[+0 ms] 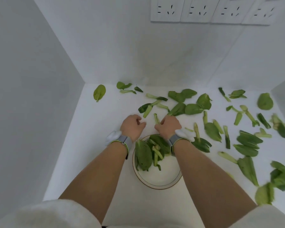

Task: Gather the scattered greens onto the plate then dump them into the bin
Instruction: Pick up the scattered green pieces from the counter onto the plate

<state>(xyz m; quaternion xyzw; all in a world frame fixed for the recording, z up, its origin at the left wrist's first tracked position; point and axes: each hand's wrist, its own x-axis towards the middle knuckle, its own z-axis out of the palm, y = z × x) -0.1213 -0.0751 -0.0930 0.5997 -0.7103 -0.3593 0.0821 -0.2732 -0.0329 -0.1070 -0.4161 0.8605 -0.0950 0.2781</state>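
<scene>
Beyond plate (156,183): right hand (169,126) fingers gripping green stem (156,118). Left hand (132,126) curled, holding nothing. Greens (247,142) scattered over counter (105,122).

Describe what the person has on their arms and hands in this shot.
Both forearms are bare, with pale fuzzy sleeves pushed up near the elbows. Each wrist carries a grey band edged in yellow-green with a white rounded unit on its outer side. The left hand and right hand wear no gloves.

plate (156,181) far rim hidden under wrists, blurred greens (265,195) near right edge
</scene>
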